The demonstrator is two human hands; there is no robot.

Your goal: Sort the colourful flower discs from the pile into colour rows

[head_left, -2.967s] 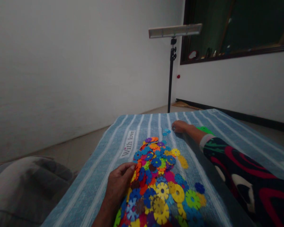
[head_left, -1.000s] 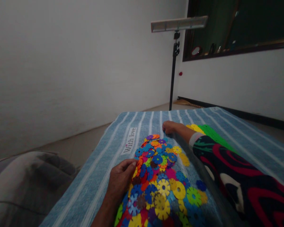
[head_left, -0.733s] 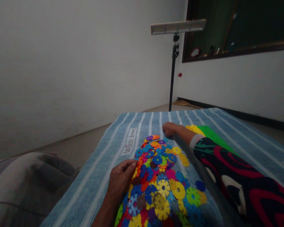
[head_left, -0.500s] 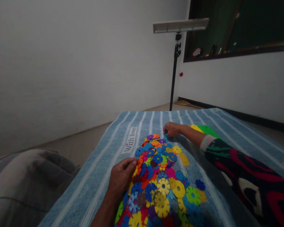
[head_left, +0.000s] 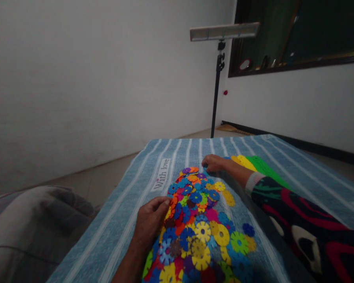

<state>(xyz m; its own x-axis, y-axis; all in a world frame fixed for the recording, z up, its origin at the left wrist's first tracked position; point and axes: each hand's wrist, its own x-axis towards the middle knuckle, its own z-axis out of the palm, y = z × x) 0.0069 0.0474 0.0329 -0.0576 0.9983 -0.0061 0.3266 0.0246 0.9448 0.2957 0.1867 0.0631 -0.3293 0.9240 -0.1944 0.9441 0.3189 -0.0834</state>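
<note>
Two hands were recorded at one heap of discs (head_left: 199, 224), a spread of flat, notched plastic rounds in blue, yellow, orange, green, purple and brown. The heap lay on a striped blue cloth (head_left: 120, 232), running from the near edge of view to about the middle of the cloth. The left hand (head_left: 150, 222) rested palm down at the left margin of the heap, fingers loosely curled, fingertips touching orange and yellow discs; whether it gripped any piece could not be determined. The right hand (head_left: 212, 162) lay knuckles up at the far end of the heap, fingers bent down onto the cloth just beside the farthest discs; its hold, if any, was hidden beneath the fingers. A patterned sleeve (head_left: 297, 220) in black, red and green covered the right forearm. Yellow pieces (head_left: 242, 160) and a green patch (head_left: 262, 167) lay just to the right of that wrist. A white label (head_left: 161, 174) reading "With love" sat on the cloth, left of the far discs. Grey fabric (head_left: 32, 224) lay at near left. A light stand (head_left: 216, 78) stood at the far wall, beside a dark window (head_left: 297, 31).
</note>
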